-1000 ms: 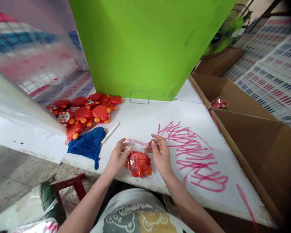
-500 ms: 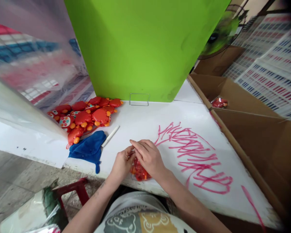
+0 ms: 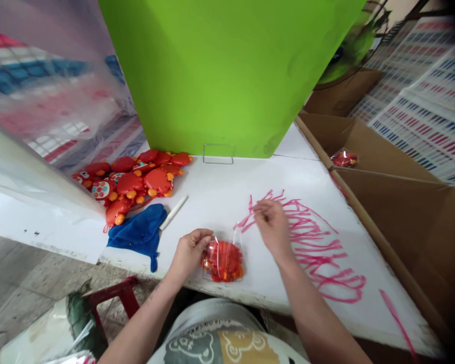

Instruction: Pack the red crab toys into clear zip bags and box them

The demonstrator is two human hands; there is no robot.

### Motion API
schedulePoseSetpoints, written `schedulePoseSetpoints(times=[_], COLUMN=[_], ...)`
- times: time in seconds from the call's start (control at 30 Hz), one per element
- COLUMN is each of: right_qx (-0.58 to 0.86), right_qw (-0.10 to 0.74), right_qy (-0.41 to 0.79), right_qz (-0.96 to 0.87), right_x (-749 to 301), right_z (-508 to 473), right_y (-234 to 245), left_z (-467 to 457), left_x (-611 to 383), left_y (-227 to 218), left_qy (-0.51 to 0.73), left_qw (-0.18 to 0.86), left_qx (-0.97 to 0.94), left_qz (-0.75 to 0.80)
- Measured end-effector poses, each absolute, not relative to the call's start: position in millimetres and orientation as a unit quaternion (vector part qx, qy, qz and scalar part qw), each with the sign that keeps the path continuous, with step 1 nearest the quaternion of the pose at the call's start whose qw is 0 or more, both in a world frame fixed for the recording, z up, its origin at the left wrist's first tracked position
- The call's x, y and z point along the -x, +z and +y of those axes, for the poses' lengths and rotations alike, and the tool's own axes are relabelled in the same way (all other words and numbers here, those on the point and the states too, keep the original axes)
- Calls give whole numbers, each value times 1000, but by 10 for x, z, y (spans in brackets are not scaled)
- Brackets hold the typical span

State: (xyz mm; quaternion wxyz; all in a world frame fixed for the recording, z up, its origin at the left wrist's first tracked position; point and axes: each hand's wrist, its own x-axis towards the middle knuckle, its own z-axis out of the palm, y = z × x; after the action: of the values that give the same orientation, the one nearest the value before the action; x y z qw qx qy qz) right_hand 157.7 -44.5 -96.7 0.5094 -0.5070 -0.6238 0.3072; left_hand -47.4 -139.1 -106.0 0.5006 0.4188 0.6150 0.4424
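A clear plastic bag with a red and orange toy point(image 3: 223, 260) inside lies near the table's front edge. My left hand point(image 3: 191, 250) pinches its upper left corner between thumb and fingers. To the right of the bag and apart from it, my right hand point(image 3: 273, 227) is raised over pink streaks. Its fingers are curled together, and what they hold, if anything, cannot be made out. A blue cloth point(image 3: 138, 230) and a white pen-like stick point(image 3: 173, 212) lie to the left.
Several red toys with orange feet point(image 3: 131, 184) are heaped at the back left. Pink strips or streaks point(image 3: 318, 253) cover the right of the white table. A green board point(image 3: 220, 76) stands behind a wire stand point(image 3: 219, 153). Cardboard boxes point(image 3: 394, 222) border the right, one holding a bagged toy point(image 3: 344, 158).
My hands were together over the bag's top. My right hand has moved away to the right and up, uncovering the bag. My left hand still pinches the bag's left corner.
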Motion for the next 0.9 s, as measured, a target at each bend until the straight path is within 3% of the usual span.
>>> schedulePoseSetpoints(times=[0.13,0.23,0.3,0.53,0.9], right_qx=[675,631,568,485,461], right_qw=[447,413,403,303,391], right_qy=[118,81,131,481,549], right_qz=[-575,-652,-706,-665,-577], right_x=[-2405,-2607,-2464,-1613,-1476], right_z=[-294,-425,-563,-770,-731], right_y=[-1082,-1081,-1058,-1059,-1106], left_z=[-1401,-1403,-1392,-1376,-1405], left_x=[616,641,622,600,794], left_y=[-1168,-1143,-1086,-923,-971], left_qy=[471,495,497,475,479], left_qw=[543,559,575,614,640], left_qx=[-343,-327,-332,-346,-320], left_qz=[605,579,559,526,508])
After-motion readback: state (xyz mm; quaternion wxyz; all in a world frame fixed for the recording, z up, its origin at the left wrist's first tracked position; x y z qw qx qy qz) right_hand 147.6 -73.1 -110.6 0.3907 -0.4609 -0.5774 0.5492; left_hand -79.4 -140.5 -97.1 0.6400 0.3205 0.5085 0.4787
